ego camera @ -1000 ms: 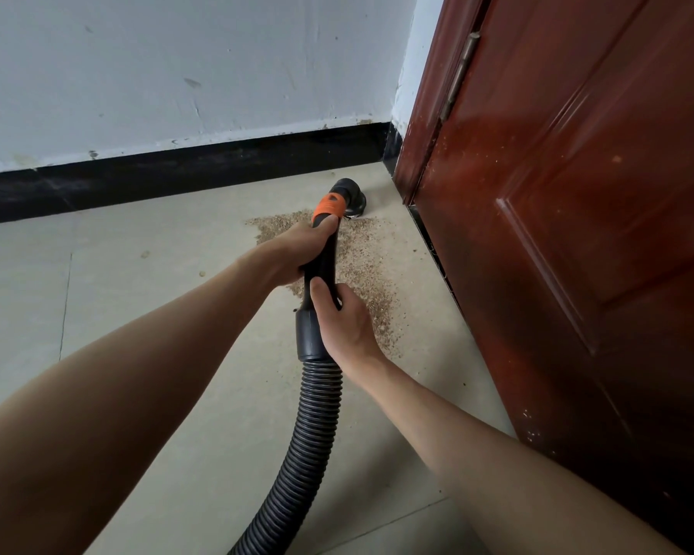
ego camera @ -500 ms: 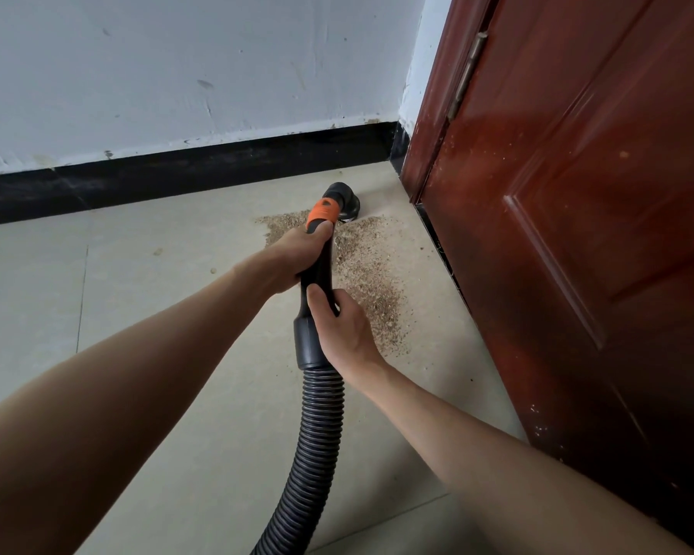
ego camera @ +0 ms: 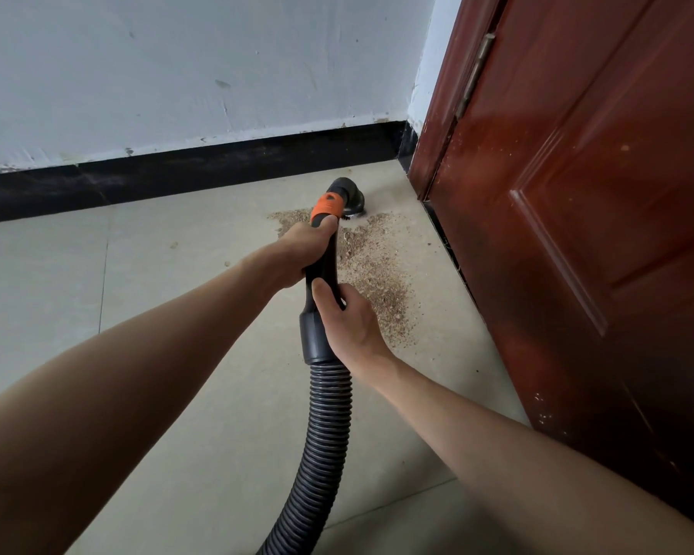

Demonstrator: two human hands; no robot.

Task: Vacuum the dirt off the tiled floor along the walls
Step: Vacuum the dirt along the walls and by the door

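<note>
The left hand [ego camera: 297,254] reaches forward, arm outstretched, fingers wrapped round the black vacuum handle [ego camera: 324,270] just below its orange collar [ego camera: 327,206]. The right hand [ego camera: 349,322] clasps the handle lower down, above the ribbed hose [ego camera: 321,434]. The brush head [ego camera: 347,200] sits at the far edge of the dirt [ego camera: 377,274] on the tiled floor [ego camera: 177,314], beside the red door [ego camera: 577,234].

Door [ego camera: 577,234] rightward, wall [ego camera: 177,74] ahead; floor [ego camera: 57,274] leftward open
</note>
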